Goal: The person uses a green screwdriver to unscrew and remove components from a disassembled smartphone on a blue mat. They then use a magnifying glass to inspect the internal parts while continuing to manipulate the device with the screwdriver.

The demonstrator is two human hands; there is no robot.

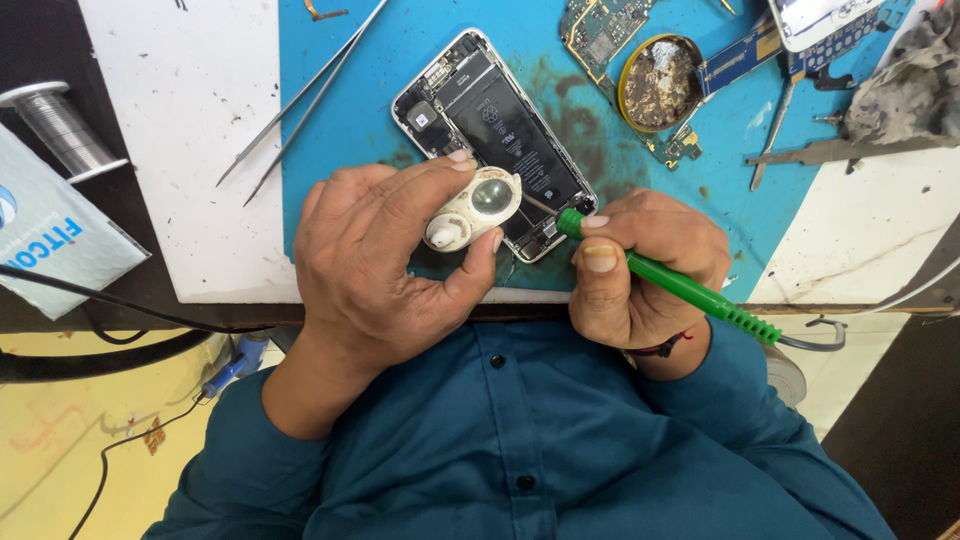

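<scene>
We are pinching a light cream loupe (472, 208) in our left hand (385, 260) over the fragile opened phone (495, 135). Our right hand (640, 265) is closing tight around the stiff green soldering iron (660, 278), gripping near its tip.

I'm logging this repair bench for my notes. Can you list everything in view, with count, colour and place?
Opened phone: 1, black inside, silver frame, centre of mat.
Work mat: 1, blue, on the white table.
Magnifier loupe: 1, cream, over the phone's lower end.
Soldering iron: 1, green handle, tip at the phone's lower edge.
Tweezers: 1, silver, left of phone.
Solder spool: 1, silver, far left.
Box: 1, pale blue-white, left edge.
Round tin: 1, brass rim, grimy contents, upper right.
Circuit boards: at least 2, top.
Rag: 1, grey, top right.
Left hand: holds the loupe.
Right hand: holds the iron.
</scene>
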